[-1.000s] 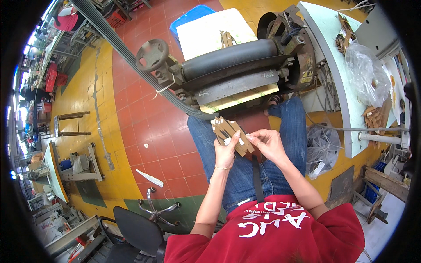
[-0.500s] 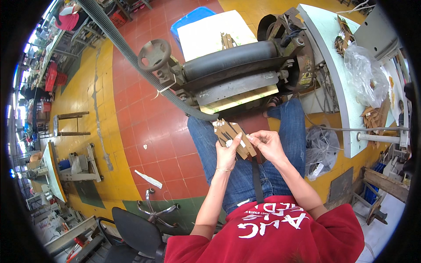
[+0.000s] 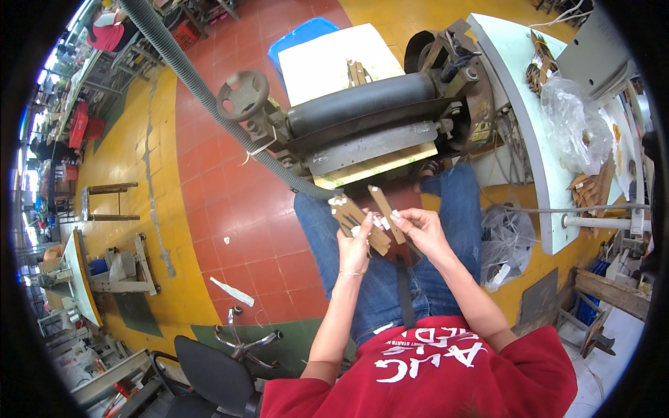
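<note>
Holding brown leather strips [image 3: 362, 223] fanned in left hand [image 3: 355, 247] | right hand [image 3: 418, 230] pinching one strip's end | light, floppy, thin; best gripped near ends, I judge.

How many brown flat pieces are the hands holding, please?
2 visible: a wider piece in the left hand, a narrow strip in the right hand. More may be stacked behind.

We counted two hands [image 3: 355, 247], one roller machine [image 3: 369, 129] at twelve o'clock, one handwheel [image 3: 242, 95], one hose [image 3: 202, 90].
</note>
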Available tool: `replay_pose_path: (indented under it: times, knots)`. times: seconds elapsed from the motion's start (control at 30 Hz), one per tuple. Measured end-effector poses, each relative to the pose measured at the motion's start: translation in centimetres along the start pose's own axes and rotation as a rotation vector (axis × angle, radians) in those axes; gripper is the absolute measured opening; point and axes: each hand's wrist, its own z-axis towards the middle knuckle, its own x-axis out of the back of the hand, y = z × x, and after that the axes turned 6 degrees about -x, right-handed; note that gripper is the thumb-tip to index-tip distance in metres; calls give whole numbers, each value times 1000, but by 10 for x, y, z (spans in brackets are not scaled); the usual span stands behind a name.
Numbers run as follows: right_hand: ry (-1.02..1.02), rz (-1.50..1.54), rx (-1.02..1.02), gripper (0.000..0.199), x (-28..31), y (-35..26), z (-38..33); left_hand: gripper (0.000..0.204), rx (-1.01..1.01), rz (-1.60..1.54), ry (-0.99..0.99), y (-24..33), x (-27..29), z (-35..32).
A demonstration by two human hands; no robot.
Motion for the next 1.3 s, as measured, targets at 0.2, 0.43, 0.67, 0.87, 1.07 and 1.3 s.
replay_pose_path:
  times: [0.2,0.43,0.67,0.87,1.07,1.3]
  knots:
    - [119,51,-98,16,25,-7,39,32,3,-79,35,8,21,9]
    - [301,-12,45,37,10,-48,124,34,77,-188,-15,7,31,1]
    - [318,-277,318,36,1,-8,52,32,84,-150,-32,6,19,0]
    - [30,-299,45,33,-8,2,-8,20,33,-41,-84,8,1,4]
    - [-12,-215,79,22,-4,-4,-4,20,23,-36,-100,12,-7,-2]
    - [-99,-247,-78,19,4,-2,-7,21,29,104,-147,15,2,-7]
